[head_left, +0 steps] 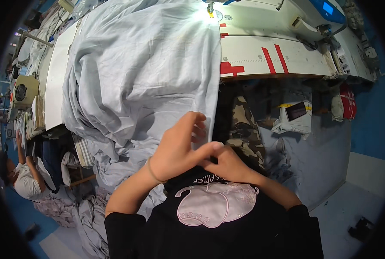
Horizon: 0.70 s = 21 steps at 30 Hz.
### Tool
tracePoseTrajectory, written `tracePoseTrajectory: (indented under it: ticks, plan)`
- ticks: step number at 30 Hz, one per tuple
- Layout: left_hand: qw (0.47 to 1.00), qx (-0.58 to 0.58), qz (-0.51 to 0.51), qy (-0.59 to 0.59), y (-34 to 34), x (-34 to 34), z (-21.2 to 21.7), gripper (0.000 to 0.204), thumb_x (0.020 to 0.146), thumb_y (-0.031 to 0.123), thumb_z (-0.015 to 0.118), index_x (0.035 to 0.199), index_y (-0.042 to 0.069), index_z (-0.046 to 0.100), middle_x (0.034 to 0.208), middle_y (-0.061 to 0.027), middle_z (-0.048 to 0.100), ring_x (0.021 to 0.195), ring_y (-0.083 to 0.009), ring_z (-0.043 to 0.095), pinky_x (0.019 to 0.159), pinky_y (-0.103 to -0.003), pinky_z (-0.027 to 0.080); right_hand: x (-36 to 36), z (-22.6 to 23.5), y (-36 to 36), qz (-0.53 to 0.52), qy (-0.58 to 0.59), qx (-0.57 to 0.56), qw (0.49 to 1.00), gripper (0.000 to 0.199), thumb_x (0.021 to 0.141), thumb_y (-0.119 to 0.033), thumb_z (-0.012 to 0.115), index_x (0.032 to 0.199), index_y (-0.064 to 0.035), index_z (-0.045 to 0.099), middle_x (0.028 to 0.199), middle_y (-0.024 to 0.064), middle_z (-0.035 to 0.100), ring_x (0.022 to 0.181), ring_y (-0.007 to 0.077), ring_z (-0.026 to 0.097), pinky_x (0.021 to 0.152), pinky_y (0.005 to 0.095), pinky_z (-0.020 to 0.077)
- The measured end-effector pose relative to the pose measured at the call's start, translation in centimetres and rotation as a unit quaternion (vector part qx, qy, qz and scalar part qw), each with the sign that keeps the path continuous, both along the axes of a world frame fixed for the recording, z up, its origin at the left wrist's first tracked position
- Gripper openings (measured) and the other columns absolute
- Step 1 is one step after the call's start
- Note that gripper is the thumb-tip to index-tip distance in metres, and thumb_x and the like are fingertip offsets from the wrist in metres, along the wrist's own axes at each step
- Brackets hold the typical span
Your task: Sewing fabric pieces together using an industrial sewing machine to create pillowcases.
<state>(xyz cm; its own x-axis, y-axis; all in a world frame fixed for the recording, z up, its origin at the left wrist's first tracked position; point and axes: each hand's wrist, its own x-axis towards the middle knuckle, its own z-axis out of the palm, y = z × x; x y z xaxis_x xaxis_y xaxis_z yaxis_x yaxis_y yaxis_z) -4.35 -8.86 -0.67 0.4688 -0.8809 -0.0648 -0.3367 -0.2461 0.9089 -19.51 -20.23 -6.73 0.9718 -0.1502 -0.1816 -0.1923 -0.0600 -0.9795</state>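
Pale grey-blue cloth (149, 69) runs from under the lit sewing machine needle area (211, 12) down over the table's front edge and bunches toward my lap. My left hand (179, 146) is raised in front of the cloth's right edge, fingers loosely bent and thumb stretched out to the right. Nothing shows between its fingers and thumb. My right hand (231, 166) comes in from the right, close to my body. It meets the left thumb, which hides most of its fingers; whether it pinches anything cannot be made out.
The white sewing table (283, 56) has red tape strips and a ruler scale. A machine head with a blue panel (328, 8) stands at far right. Below lie a dark phone (296, 111) on a white packet and a red-and-white bundle (344, 102). A co-worker (28, 177) sits at left.
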Motion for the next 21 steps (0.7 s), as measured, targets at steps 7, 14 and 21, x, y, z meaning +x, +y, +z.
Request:
tracePoseTrajectory:
  ticks: [7, 14, 21]
  plan:
    - [0.989, 0.104, 0.038, 0.094, 1.9, -0.5, -4.2, 0.027, 0.089, 0.013, 0.072, 0.109, -0.001, 0.062, 0.093, -0.0085, 0.065, 0.086, -0.014, 0.065, 0.076, -0.028, 0.052, -1.8, -0.3, -1.6, 0.06, 0.036, 0.01, 0.997, 0.017, 0.088, -0.01, 0.069, 0.09, 0.0039, 0.059, 0.081, 0.0123, 0.062, 0.066, 0.0219, 0.061, 0.063, 0.0337, 0.0503]
    - [0.943, 0.051, 0.311, -0.107, 15.6, -2.9, -9.4, 0.024, 0.087, -0.001, 0.062, 0.111, 0.002, 0.064, 0.099, -0.0082, 0.063, 0.084, -0.0192, 0.061, 0.073, -0.029, 0.049, -3.8, -3.1, -16.3, -0.403, -0.074, 0.266, 0.873, 0.015, 0.094, -0.003, 0.063, 0.109, -0.0065, 0.061, 0.102, 0.0048, 0.064, 0.089, 0.0125, 0.062, 0.075, 0.0247, 0.0505]
    - [0.882, 0.217, 0.417, -0.012, 24.8, -9.5, -17.2, 0.028, 0.082, -0.009, 0.055, 0.106, 0.0, 0.066, 0.093, -0.0108, 0.065, 0.086, -0.0209, 0.065, 0.072, -0.03, 0.05, 3.4, -0.6, -10.3, -0.129, -0.105, -0.191, 0.967, 0.029, 0.095, -0.006, 0.058, 0.123, -0.0014, 0.061, 0.121, 0.0096, 0.063, 0.11, 0.0173, 0.059, 0.095, 0.0318, 0.0482]
